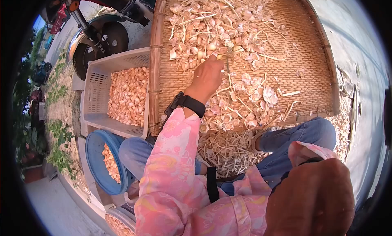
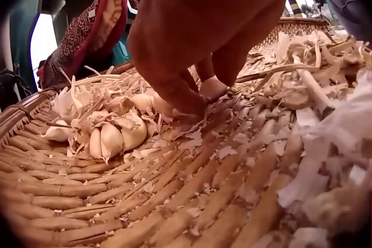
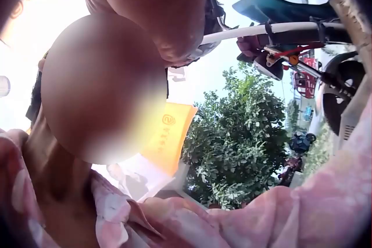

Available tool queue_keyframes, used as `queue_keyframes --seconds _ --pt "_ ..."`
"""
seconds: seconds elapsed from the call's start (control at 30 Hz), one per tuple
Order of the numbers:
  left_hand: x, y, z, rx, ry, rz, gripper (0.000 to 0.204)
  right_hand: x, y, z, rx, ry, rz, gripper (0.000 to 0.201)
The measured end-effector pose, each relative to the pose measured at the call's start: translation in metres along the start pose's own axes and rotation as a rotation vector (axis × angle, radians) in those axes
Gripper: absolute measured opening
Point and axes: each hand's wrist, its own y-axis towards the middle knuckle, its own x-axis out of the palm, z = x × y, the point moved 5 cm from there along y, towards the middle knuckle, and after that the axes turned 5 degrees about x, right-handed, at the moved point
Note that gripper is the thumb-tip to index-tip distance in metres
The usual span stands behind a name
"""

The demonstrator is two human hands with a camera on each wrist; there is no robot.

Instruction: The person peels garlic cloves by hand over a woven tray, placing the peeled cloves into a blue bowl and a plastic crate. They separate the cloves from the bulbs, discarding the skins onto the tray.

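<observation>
In the head view my left hand (image 1: 208, 75) reaches down into a heap of garlic cloves (image 1: 198, 54) and dry skins on a large woven tray (image 1: 304, 95). Up close in the left wrist view, its loosely bent fingers (image 2: 192, 100) touch the weave beside pale garlic cloves (image 2: 113, 137), and nothing shows between them. A thin dry stalk lies by the fingertips. My right hand (image 1: 312, 197) is raised off the tray, large and blurred close to the head camera. At the top of the right wrist view it is beside the blurred-out face, its fingers mostly hidden.
Left of the tray stands a white crate (image 1: 96, 79) full of garlic cloves. Nearer are a blue basin (image 1: 94, 154) and another container (image 1: 120, 213), both holding cloves. Garlic scraps (image 1: 232, 150) cover the ground between the knees. A vehicle wheel (image 1: 112, 38) stands behind the crate.
</observation>
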Motion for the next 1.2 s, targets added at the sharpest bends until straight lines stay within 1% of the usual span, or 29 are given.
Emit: queue_keyframes --seconds 0.1,0.13,0.23,0.3,0.33,0.43,0.47,0.53,0.6,0.63,0.7,0.73,0.83,0.87,0.93,0.97,1.03,1.1,1.13,1.2 --pt "-0.003 -0.016 -0.005 -0.028 -0.024 0.038 0.013 0.008 0.001 -0.002 -0.018 0.025 0.046 0.007" --pt "-0.004 -0.021 -0.007 -0.086 0.06 0.047 0.018 0.011 0.001 -0.002 -0.029 0.035 0.068 0.008" --pt "-0.016 -0.045 -0.013 -0.365 -0.428 0.143 0.017 0.021 0.001 0.0 -0.1 0.046 0.153 0.011" --pt "-0.025 -0.063 -0.012 -0.503 -0.958 0.231 0.015 0.023 -0.001 0.0 -0.177 0.028 0.233 0.011" --pt "-0.028 -0.071 -0.009 -0.566 -1.227 0.274 0.014 0.02 0.006 -0.002 -0.225 -0.016 0.216 0.01" --pt "-0.046 -0.091 0.004 -0.565 -1.704 0.439 0.01 0.019 0.02 -0.001 -0.326 -0.059 0.188 0.007" --pt "-0.046 -0.097 0.001 -0.574 -1.776 0.474 0.011 0.021 0.019 0.002 -0.325 -0.029 0.217 0.006" --pt "-0.056 -0.104 0.007 -0.54 -1.86 0.497 0.012 0.028 0.012 0.01 -0.293 0.067 0.301 0.004" --pt "-0.063 -0.112 0.01 -0.536 -1.88 0.535 0.012 0.032 0.008 0.012 -0.133 0.117 0.39 0.005" --pt "-0.065 -0.115 0.011 -0.517 -1.873 0.549 0.012 0.035 0.006 0.008 -0.01 0.099 0.431 0.006" --pt "-0.063 -0.124 0.014 -0.504 -1.87 0.556 0.012 0.036 0.002 0.008 0.11 0.068 0.448 0.007" --pt "-0.062 -0.128 0.014 -0.517 -1.867 0.536 0.011 0.031 0.007 0.004 0.114 0.033 0.379 0.006" --pt "-0.057 -0.139 0.023 -0.577 -1.935 0.571 0.012 0.025 0.025 0.014 -0.335 -0.064 0.393 0.005" --pt "-0.059 -0.141 0.023 -0.593 -1.93 0.579 0.012 0.024 0.023 0.014 -0.43 -0.116 0.381 0.006" --pt "-0.06 -0.146 0.025 -0.619 -1.923 0.608 0.014 0.014 0.023 0.013 -0.472 -0.191 0.338 0.004" --pt "-0.056 -0.149 0.029 -0.651 -1.928 0.609 0.015 0.006 0.023 0.013 -0.425 -0.218 0.334 0.003" --pt "-0.054 -0.151 0.032 -0.663 -1.876 0.616 0.016 -0.015 0.021 0.011 -0.333 -0.27 0.338 0.009" --pt "-0.052 -0.157 0.032 -0.725 -1.801 0.627 0.016 -0.061 0.006 0.011 -0.209 -0.198 0.591 0.013" --pt "-0.048 -0.161 0.03 -0.663 -1.873 0.589 0.017 -0.083 -0.002 0.012 -0.149 -0.147 0.711 0.015" --pt "-0.048 -0.165 0.031 -0.675 -1.855 0.583 0.017 -0.112 -0.015 0.013 -0.097 -0.152 0.785 0.014"
